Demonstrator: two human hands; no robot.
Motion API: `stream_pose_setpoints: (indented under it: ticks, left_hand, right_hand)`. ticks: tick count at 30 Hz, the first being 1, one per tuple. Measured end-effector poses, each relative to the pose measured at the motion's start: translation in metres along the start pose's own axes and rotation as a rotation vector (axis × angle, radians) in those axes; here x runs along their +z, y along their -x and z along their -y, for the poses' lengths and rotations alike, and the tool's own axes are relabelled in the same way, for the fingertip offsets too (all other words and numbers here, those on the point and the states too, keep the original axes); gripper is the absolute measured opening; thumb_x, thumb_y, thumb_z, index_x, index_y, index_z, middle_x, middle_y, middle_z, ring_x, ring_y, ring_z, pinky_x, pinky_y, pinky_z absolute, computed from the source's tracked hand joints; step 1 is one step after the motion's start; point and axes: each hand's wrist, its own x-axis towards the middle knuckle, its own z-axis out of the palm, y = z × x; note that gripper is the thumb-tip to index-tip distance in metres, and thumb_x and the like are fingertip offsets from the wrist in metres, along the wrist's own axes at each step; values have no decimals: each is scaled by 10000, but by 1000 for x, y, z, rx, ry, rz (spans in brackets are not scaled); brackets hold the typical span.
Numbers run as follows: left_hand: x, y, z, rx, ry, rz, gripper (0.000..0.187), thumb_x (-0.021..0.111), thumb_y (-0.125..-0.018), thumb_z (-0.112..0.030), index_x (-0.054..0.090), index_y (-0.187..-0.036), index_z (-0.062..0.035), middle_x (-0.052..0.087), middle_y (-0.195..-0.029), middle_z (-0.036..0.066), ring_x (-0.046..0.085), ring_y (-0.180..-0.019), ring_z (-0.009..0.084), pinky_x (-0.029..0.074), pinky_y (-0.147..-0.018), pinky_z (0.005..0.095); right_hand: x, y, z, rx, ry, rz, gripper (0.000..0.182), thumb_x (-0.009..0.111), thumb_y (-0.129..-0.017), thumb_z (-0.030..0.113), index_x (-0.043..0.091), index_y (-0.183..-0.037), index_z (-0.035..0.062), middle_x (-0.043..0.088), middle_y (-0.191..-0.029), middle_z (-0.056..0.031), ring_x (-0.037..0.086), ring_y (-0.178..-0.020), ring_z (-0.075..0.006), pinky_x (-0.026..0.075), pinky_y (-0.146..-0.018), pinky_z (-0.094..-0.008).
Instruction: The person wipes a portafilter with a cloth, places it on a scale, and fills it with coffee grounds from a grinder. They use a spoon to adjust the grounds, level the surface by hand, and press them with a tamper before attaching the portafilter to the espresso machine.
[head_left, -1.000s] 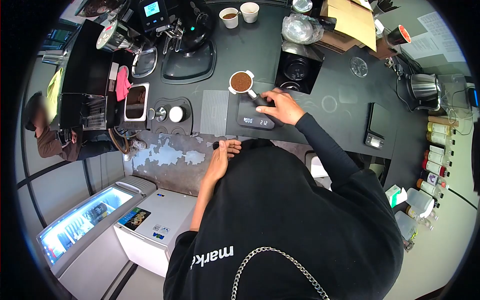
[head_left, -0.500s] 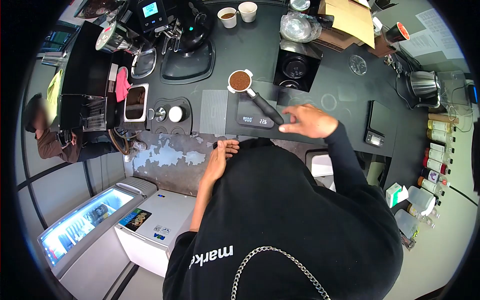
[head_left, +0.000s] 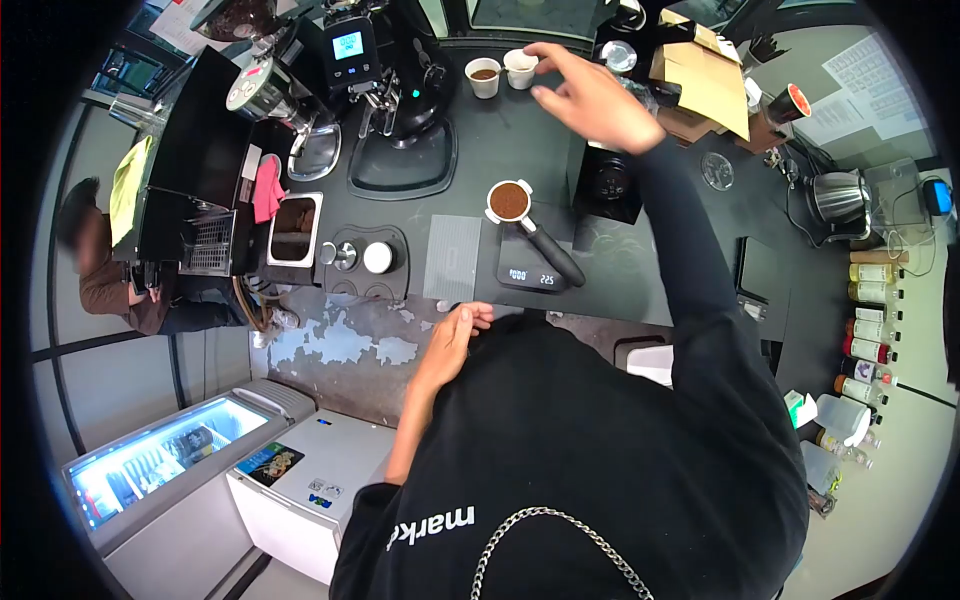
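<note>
Dark counter runs across the far half of the view, cluttered. Right hand stretched out far over it, fingers spread loose and holding nothing, hovering just right of two small white cups at the far edge; one cup shows brown liquid. Left hand rests at the near counter edge, fingers lightly curled on the rim, gripping nothing. Portafilter full of ground coffee lies on a small scale mid-counter, handle pointing near-right, well apart from both hands. Grey ribbed mat just left of the scale, then a tamping station with two round tools. Knock box further left, pink cloth beside it. Grinder with lit display at far left-centre. Cardboard box far right, kettle and bottle row at right edge. Lit chest freezer on the floor near-left. Another person sits at far left, below the counter.
</note>
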Motion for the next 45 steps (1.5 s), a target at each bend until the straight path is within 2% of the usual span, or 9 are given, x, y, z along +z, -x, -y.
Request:
stream_pose_setpoints:
  ticks: [5, 10, 14, 20, 27, 30, 32, 36, 45]
  left_hand:
    - [-20, 24, 15, 32, 134, -101, 620, 249, -1126, -462, 622, -1245, 19, 697, -1116, 137, 665, -1015, 216, 516, -902, 342]
    - [-53, 38, 29, 35, 179, -128, 660, 237, -1120, -490, 618, -1238, 35, 703, -1112, 154, 671, -1019, 222, 521, -908, 343]
    - [-88, 46, 33, 9, 171, -178, 703, 205, -1115, -516, 619, -1233, 40, 700, -1115, 151, 675, -1026, 228, 523, -917, 352]
    - [-133, 38, 35, -14, 170, -153, 752, 168, -1104, -550, 622, -1224, 38, 699, -1105, 148, 675, -1031, 233, 524, -934, 363]
    - [-168, 23, 33, 39, 86, -96, 783, 154, -1095, -577, 627, -1220, 34, 699, -1097, 158, 677, -1035, 246, 522, -919, 364]
    - [-179, 18, 38, 54, 87, -65, 795, 149, -1091, -587, 627, -1219, 35, 697, -1093, 158, 676, -1030, 243, 520, -918, 364]
    - [-184, 15, 37, 51, 78, -39, 802, 138, -1090, -590, 626, -1227, 32, 693, -1096, 149, 667, -1027, 233, 518, -919, 367]
    - [-186, 4, 34, 39, 66, 32, 839, 124, -1071, -631, 619, -1236, 25, 686, -1107, 140, 660, -1037, 224, 505, -934, 364]
    - [-172, -25, 17, 113, 20, 180, 855, 129, -1066, -645, 643, -1193, 27, 697, -1094, 137, 660, -1044, 227, 503, -940, 364]
  right_hand:
    - [90, -97, -77, 555, 266, 97, 540, 796, -836, 392, 648, -1252, 82, 693, -1211, -222, 659, -1146, -420, 542, -972, -489]
    - [161, -110, -157, 429, 295, -174, 551, 764, -845, 393, 669, -1322, 133, 739, -1116, -176, 684, -1101, -354, 536, -958, -465]
    - [161, -108, -132, 529, 190, -194, 248, 678, -921, 319, 778, -1090, 168, 724, -1149, -127, 681, -1078, -355, 542, -926, -464]
    - [156, -109, -106, 209, 404, -216, 223, 585, -988, 269, 734, -1106, 153, 713, -1094, -79, 685, -1004, -348, 554, -845, -461]
    - [153, -106, -101, 241, 487, -307, 231, 567, -996, 267, 722, -1116, 146, 718, -1139, -89, 683, -1029, -341, 553, -862, -463]
    - [124, -115, -75, 79, 222, -827, 222, 627, -980, 200, 726, -1138, 79, 748, -942, -137, 739, -842, -267, 573, -751, -353]
    - [84, -99, -31, 368, -190, -709, 237, 579, -1045, 195, 691, -1156, 18, 685, -809, -45, 677, -731, -88, 544, -638, -259]
    - [21, -46, 58, 224, -703, -695, 260, 526, -1082, 267, 584, -1158, 25, 661, -934, -86, 671, -696, -139, 553, -581, -250]
    - [33, 105, 119, 307, -183, -666, 227, 525, -1084, 187, 612, -1074, -23, 678, -799, -70, 677, -697, -121, 559, -633, -251]
